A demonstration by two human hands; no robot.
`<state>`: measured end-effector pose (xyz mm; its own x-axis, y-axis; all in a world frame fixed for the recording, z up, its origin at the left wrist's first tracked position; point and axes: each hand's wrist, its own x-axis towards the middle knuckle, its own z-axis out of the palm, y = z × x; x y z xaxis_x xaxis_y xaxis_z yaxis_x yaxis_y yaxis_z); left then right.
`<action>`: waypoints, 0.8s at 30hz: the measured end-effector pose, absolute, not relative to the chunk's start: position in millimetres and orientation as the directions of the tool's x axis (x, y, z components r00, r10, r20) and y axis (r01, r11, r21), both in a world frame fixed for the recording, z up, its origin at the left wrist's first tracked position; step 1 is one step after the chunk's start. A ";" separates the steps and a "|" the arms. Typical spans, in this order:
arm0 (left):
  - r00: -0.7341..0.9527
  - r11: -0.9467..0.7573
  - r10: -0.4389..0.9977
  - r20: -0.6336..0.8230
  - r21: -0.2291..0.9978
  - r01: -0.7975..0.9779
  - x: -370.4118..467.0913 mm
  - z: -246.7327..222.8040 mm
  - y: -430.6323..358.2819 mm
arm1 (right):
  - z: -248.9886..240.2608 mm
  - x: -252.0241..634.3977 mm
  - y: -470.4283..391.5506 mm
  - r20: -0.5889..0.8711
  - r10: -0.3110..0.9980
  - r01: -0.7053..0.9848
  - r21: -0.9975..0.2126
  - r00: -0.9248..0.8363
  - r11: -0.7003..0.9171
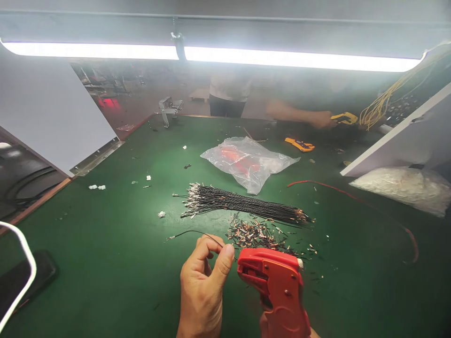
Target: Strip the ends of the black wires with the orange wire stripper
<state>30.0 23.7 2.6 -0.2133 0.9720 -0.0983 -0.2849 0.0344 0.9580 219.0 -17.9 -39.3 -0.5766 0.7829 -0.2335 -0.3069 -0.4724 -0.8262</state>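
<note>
Between thumb and forefinger, my left hand (206, 286) pinches a thin black wire (192, 231). A metal terminal sits on the wire's far left end, and its other end points at the jaws of a red wire stripper (278, 281). Whether that end is inside the jaws I cannot tell. My right hand (265, 324) is wrapped round the stripper's handle and mostly hidden behind it. Just beyond lies a bundle of black wires (243, 203), with terminals at the left and bare copper at the right. A heap of stripped insulation and copper scraps (255, 233) lies in front of the bundle.
A clear plastic bag (250, 162) with red contents lies behind the bundle. Further back is a yellow-orange tool (299, 144). A red wire (369, 204) curves at right, near a filled bag (405, 188). Across the table, another person's hand (322, 119) holds a yellow tool.
</note>
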 end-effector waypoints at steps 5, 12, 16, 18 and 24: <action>-0.211 0.021 0.975 -0.075 0.969 -0.245 29.2 0.7 24.2 | -66.0 204.7 0.5 -0.242 0.811 -0.335 -0.819 -0.533 -0.465; -0.146 0.095 0.981 -0.129 0.970 -0.224 29.9 1.6 23.4 | -82.9 208.2 11.1 -0.239 0.856 -0.406 -0.800 -0.458 -0.441; -0.143 0.141 0.970 -0.196 0.934 -0.327 34.4 7.4 23.2 | -92.0 217.1 12.1 -0.222 0.878 -0.471 -0.774 -0.424 -0.423; -0.148 0.163 0.960 -0.236 0.907 -0.388 36.8 12.3 23.8 | -97.7 218.5 7.8 -0.206 0.888 -0.504 -0.760 -0.412 -0.410; -0.118 0.230 0.939 -0.325 0.842 -0.489 38.2 19.6 23.5 | -123.6 192.4 -4.9 -0.128 0.929 -0.595 -0.736 -0.347 -0.323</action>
